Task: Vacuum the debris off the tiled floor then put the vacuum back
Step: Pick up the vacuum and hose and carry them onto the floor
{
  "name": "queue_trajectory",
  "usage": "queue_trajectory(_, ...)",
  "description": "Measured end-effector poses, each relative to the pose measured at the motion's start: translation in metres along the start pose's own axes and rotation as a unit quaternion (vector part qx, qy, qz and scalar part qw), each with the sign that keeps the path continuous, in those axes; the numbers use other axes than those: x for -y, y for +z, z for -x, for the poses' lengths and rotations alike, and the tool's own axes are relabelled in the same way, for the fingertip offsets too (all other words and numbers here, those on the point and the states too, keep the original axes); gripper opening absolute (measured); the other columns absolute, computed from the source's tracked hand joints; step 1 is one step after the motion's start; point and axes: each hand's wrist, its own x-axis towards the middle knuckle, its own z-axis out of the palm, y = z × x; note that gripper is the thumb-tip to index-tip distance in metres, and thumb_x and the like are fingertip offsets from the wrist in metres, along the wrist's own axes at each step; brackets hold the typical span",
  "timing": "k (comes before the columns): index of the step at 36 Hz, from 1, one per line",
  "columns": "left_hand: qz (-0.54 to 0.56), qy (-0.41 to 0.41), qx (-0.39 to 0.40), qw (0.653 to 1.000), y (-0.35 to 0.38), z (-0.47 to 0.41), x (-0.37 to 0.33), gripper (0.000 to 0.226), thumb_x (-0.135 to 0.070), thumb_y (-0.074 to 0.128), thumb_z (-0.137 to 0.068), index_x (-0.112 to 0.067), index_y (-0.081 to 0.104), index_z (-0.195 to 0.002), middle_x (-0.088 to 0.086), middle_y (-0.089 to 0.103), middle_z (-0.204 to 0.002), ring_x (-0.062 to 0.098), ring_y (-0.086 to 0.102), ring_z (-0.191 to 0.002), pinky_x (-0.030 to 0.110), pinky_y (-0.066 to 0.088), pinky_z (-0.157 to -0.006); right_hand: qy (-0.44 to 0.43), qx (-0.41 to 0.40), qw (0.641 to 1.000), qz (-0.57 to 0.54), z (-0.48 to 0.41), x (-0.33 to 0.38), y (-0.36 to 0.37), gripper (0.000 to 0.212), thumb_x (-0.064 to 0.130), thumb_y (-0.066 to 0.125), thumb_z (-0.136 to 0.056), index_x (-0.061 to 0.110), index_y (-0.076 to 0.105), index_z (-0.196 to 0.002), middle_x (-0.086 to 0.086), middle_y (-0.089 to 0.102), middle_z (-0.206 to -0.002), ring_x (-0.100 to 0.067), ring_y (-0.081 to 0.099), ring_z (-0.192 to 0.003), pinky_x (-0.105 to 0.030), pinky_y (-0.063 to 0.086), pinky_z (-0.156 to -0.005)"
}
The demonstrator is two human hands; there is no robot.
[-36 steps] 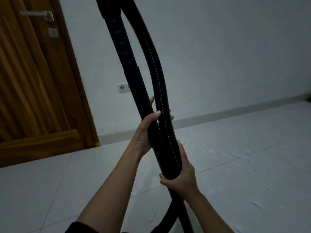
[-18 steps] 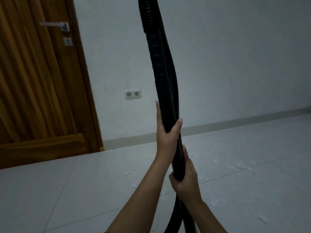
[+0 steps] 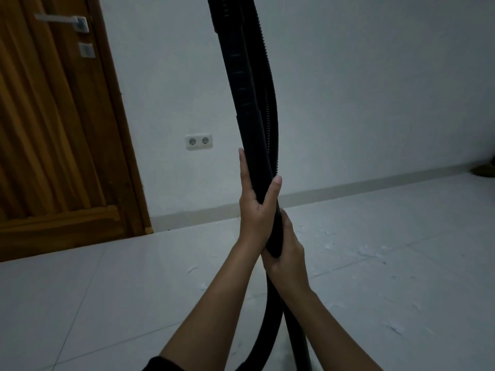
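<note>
A black vacuum wand [image 3: 242,84] stands nearly upright in front of me, with the ribbed black hose [image 3: 272,108] running alongside it and looping out of the top of the view. My left hand [image 3: 254,207] grips the wand, thumb on the right side and fingers along the left. Just below it my right hand [image 3: 288,250] wraps around the wand's lower end and the hose together. Pale scraps of debris [image 3: 369,253] lie scattered on the white tiled floor [image 3: 107,290], mostly to the right. The vacuum's body is out of view.
A wooden door [image 3: 53,129] with a metal handle [image 3: 67,21] fills the left side. A double wall socket [image 3: 199,141] sits low on the white wall. A dark object [image 3: 483,170] lies at the far right by the baseboard.
The wand and hose have swung from a left-leaning tilt to nearly upright and central. My left hand has slid down close above my right hand, and the view has shifted left.
</note>
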Motion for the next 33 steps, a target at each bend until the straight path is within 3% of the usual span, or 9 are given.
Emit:
queue_trajectory(4, -0.049, 0.005, 0.033, 0.998, -0.006, -0.001, -0.008, 0.08, -0.045, 0.055, -0.087, -0.052, 0.0, -0.144, -0.008, 0.048, -0.139, 0.016, 0.057, -0.116, 0.044, 0.051, -0.096, -0.01, 0.015, 1.0, 0.016, 0.002, -0.001, -0.011, 0.072, 0.024, 0.061, -0.091, 0.05, 0.014, -0.14, 0.003, 0.055, -0.136, -0.01, 0.057, -0.119, -0.029, 0.051, -0.097)
queue_trajectory(6, -0.077, 0.016, 0.039, 0.996, -0.008, -0.006, -0.015, 0.083, -0.05, 0.054, -0.084, -0.053, -0.004, -0.142, 0.012, 0.048, -0.138, 0.031, 0.056, -0.117, 0.053, 0.049, -0.095, -0.009, 0.024, 0.999, 0.027, 0.002, -0.003, -0.017, 0.071, 0.027, 0.06, -0.092, 0.05, 0.011, -0.138, 0.004, 0.056, -0.134, -0.011, 0.059, -0.116, -0.026, 0.052, -0.094)
queue_trajectory(12, -0.101, 0.082, 0.012, 0.991, -0.013, -0.036, -0.054, 0.089, -0.037, 0.054, -0.091, -0.035, -0.014, -0.148, -0.001, 0.025, -0.155, 0.017, 0.037, -0.137, 0.048, 0.037, -0.11, -0.004, 0.057, 0.997, 0.043, -0.001, -0.012, -0.029, 0.07, 0.03, 0.06, -0.091, 0.043, 0.014, -0.141, 0.012, 0.054, -0.123, -0.017, 0.062, -0.109, -0.029, 0.055, -0.087)
queue_trajectory(15, -0.113, 0.111, -0.013, 0.987, -0.022, -0.056, -0.075, 0.088, -0.037, 0.054, -0.091, -0.034, -0.014, -0.148, 0.012, 0.026, -0.154, 0.027, 0.038, -0.137, 0.052, 0.037, -0.109, 0.006, 0.067, 0.996, 0.049, -0.001, -0.019, -0.038, 0.072, 0.027, 0.064, -0.089, 0.052, 0.018, -0.139, 0.018, 0.055, -0.115, -0.014, 0.064, -0.102, -0.026, 0.055, -0.082)
queue_trajectory(19, -0.09, 0.124, -0.05, 0.987, -0.038, -0.074, -0.1, 0.088, -0.032, 0.053, -0.091, -0.04, -0.015, -0.145, 0.009, 0.022, -0.157, 0.032, 0.043, -0.133, 0.054, 0.04, -0.106, 0.024, 0.102, 0.992, 0.065, -0.001, -0.028, -0.055, 0.081, 0.022, 0.068, -0.086, 0.07, 0.015, -0.125, 0.024, 0.056, -0.106, -0.005, 0.061, -0.096, -0.002, 0.046, -0.074)
queue_trajectory(22, -0.09, 0.108, -0.045, 0.989, -0.044, -0.073, -0.106, 0.092, -0.025, 0.055, -0.091, -0.043, -0.019, -0.144, 0.011, 0.03, -0.152, 0.031, 0.054, -0.121, 0.052, 0.048, -0.099, 0.033, 0.122, 0.989, 0.08, -0.002, -0.032, -0.067, 0.087, 0.019, 0.068, -0.086, 0.078, 0.013, -0.12, 0.019, 0.057, -0.116, -0.001, 0.059, -0.101, -0.005, 0.047, -0.078)
queue_trajectory(25, -0.08, 0.084, -0.06, 0.991, -0.044, -0.061, -0.101, 0.094, -0.022, 0.056, -0.091, -0.048, -0.019, -0.142, 0.01, 0.032, -0.151, 0.03, 0.054, -0.121, 0.046, 0.047, -0.101, 0.044, 0.14, 0.984, 0.103, 0.0, -0.032, -0.071, 0.079, 0.021, 0.066, -0.087, 0.069, 0.018, -0.126, 0.018, 0.054, -0.123, -0.005, 0.059, -0.106, -0.019, 0.051, -0.082)
queue_trajectory(30, -0.051, 0.058, -0.115, 0.99, -0.047, -0.044, -0.087, 0.092, -0.011, 0.055, -0.094, -0.038, -0.016, -0.147, 0.006, 0.034, -0.15, 0.019, 0.056, -0.12, 0.002, 0.044, -0.087, 0.052, 0.13, 0.976, 0.165, 0.007, -0.025, -0.06, 0.055, 0.022, 0.063, -0.088, 0.044, 0.035, -0.13, 0.026, 0.053, -0.086, -0.01, 0.062, -0.082, -0.017, 0.042, -0.059)
queue_trajectory(33, -0.045, 0.052, -0.138, 0.988, -0.056, -0.035, -0.081, 0.092, -0.013, 0.056, -0.094, -0.04, -0.015, -0.146, 0.007, 0.034, -0.15, 0.02, 0.052, -0.124, 0.024, 0.049, -0.098, 0.037, 0.101, 0.979, 0.173, 0.007, -0.01, -0.045, 0.049, 0.023, 0.062, -0.088, 0.028, 0.043, -0.133, 0.023, 0.055, -0.087, -0.007, 0.057, -0.076, -0.017, 0.037, -0.057)
